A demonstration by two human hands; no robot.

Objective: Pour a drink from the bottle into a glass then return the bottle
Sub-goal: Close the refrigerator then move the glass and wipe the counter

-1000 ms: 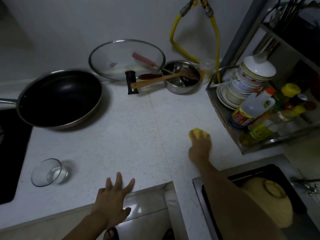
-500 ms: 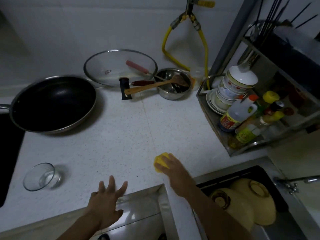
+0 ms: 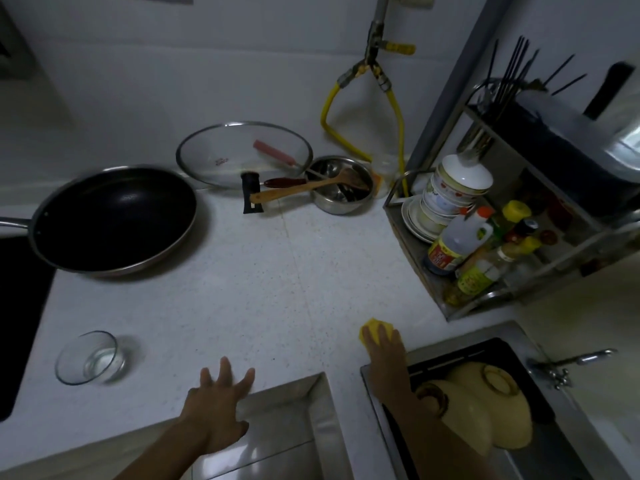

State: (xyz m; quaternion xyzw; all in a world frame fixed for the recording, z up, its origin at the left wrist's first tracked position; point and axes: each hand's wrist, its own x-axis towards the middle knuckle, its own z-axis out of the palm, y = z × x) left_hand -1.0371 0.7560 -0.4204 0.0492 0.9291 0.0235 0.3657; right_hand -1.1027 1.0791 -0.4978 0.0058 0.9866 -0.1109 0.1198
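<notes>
A short clear glass (image 3: 90, 358) with a little clear liquid stands on the white counter (image 3: 277, 289) at the lower left. Several bottles stand in the metal rack (image 3: 433, 285) at the right; the nearest is a pale bottle (image 3: 460, 237) with an orange cap and a red label. My left hand (image 3: 218, 403) rests on the counter's front edge with its fingers spread, holding nothing. My right hand (image 3: 384, 351) grips a yellow sponge (image 3: 367, 330) and presses it on the counter beside the sink, well short of the bottles.
A black pan (image 3: 114, 216) sits at the back left, partly over a dark hob (image 3: 17, 306). A glass lid (image 3: 242, 154) leans on the wall beside a steel bowl (image 3: 332, 207) with wooden utensils. Yellow bowls lie in the sink (image 3: 547, 410); stacked dishes (image 3: 446, 195) fill the rack.
My right hand has swept the sponge from near the rack toward me and left, then back right beside the sink. My left hand has stayed at the counter's edge.
</notes>
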